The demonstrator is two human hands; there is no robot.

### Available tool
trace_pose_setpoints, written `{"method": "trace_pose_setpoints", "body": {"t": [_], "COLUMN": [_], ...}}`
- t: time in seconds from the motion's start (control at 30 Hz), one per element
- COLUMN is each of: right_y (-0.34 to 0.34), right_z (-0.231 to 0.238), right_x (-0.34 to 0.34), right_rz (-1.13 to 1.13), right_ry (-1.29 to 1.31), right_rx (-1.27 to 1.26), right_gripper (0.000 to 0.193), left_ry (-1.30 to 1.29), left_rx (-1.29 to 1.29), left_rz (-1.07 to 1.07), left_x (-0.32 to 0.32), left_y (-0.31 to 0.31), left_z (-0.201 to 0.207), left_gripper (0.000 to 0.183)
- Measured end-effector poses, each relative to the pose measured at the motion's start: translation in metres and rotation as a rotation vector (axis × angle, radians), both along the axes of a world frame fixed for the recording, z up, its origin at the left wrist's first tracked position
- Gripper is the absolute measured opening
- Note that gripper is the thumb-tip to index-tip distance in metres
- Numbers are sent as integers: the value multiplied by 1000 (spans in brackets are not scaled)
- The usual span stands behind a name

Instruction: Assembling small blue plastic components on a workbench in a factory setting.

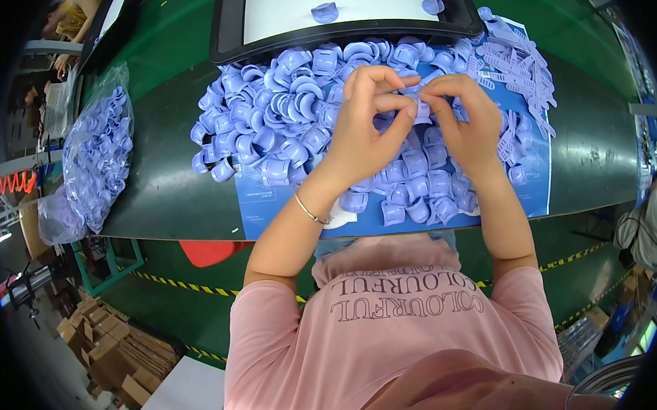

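Both my hands meet above a heap of lavender curved plastic parts [287, 104]. In the gap between my fingertips is one small lavender plastic part [422, 114]. My left hand [369, 119] is closed in a pinch, with its thumb tip at the part's left side. From the right, my right hand [468, 122] pinches at the same part with thumb and index finger. The fingers cover much of it, so its full shape is hidden. Under my wrists, more of these parts lie on a blue printed sheet [259, 201].
A black-rimmed tray with a white bottom [378, 1] stands beyond the heap, with two loose parts in it. Flat slotted lavender strips [517, 65] are piled at right. A clear bag of parts [99, 156] sits at the dark table's [169, 168] left end.
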State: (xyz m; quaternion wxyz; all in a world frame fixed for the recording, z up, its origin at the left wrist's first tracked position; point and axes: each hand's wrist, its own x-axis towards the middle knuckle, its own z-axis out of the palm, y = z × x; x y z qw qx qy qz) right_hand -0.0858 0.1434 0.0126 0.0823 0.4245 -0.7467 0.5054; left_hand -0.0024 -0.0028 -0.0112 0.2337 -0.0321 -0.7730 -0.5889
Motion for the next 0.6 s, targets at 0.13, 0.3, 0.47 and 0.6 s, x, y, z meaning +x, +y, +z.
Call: {"method": "trace_pose_setpoints", "body": {"t": [0.13,0.3,0.47,0.6], "right_y": [1,-1,0,-1], "right_z": [0,1,0,-1], "right_x": [-2,-2,-1,-7], "right_rz": [5,45,-49,-83], "right_ry": [47,213,-41,-90], "right_rx": [2,-5,44,15], "right_gripper": [11,13,12,11], "left_ry": [-12,2,-41,-13], "left_rx": [40,-77,-39,-220], "left_rz": [-26,-11,-43,-38], "left_x": [1,0,0,-1], "left_y": [3,4,6,4], "left_z": [4,5,6,8], "left_gripper": [41,56,56,51]}}
